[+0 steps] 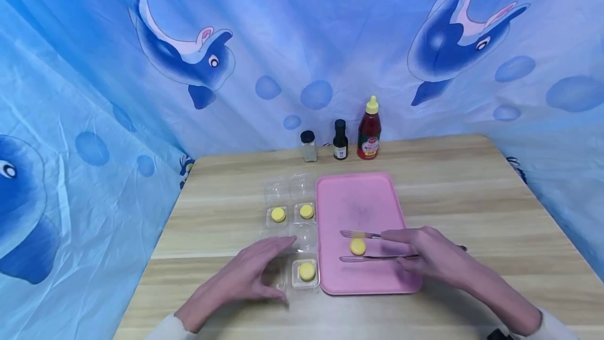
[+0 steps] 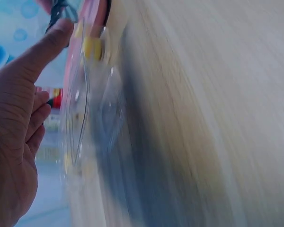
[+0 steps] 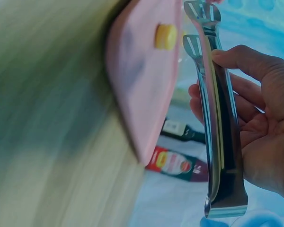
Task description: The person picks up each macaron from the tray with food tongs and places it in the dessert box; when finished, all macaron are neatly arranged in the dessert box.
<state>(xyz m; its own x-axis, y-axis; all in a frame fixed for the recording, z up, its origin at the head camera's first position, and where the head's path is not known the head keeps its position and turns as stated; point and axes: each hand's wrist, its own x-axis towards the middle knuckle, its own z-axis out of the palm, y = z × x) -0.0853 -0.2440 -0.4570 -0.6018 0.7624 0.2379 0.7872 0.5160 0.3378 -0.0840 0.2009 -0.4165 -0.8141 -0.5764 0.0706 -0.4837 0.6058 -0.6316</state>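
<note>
a yellow disc [image 1: 357, 246] lies just left of the right fingers [image 1: 401, 235] holding tongs [image 3: 224, 123]

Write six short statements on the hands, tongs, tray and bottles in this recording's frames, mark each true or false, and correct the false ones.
1. The right hand holds metal tongs. True.
2. The left hand grips the red sauce bottle. False: the red sauce bottle stands at the back of the table, away from the left hand.
3. In the head view, clear plastic containers sit left of the pink tray. True.
4. Three yellow rounds lie on the pink tray. False: one yellow round lies there.
5. In the head view, the black-lidded jar stands right of the dark bottle. False: the black-lidded jar stands left of it.
6. The red sauce bottle has a yellow cap. True.
</note>
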